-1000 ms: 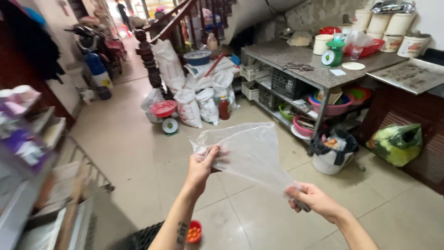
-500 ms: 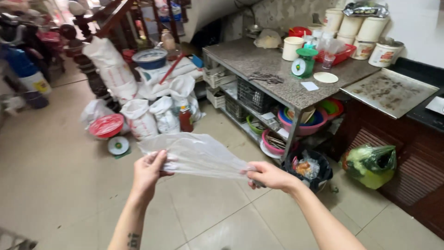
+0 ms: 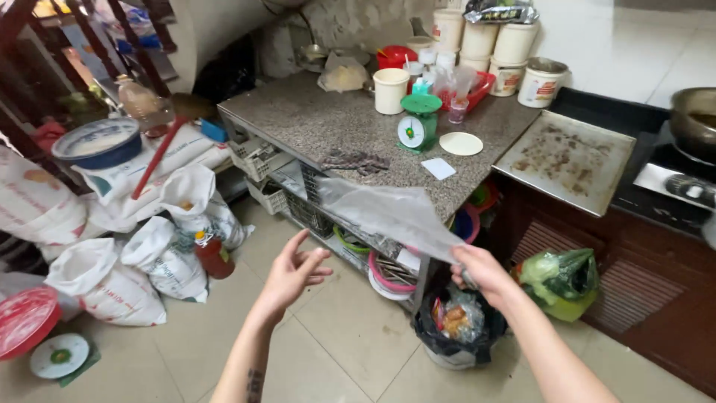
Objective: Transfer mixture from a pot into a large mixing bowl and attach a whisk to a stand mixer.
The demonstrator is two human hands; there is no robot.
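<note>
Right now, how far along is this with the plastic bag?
Done so far: the clear plastic bag is up in the air, pinched at one corner by the right hand. In hand: the left hand is open and empty, apart from the bag, fingers spread below it. Left: the bag looks flat and empty, with nothing in it, and it hangs in front of the granite counter.

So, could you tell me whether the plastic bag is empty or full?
Empty: the plastic bag hangs flat and see-through from the right hand, nothing showing inside.
</note>
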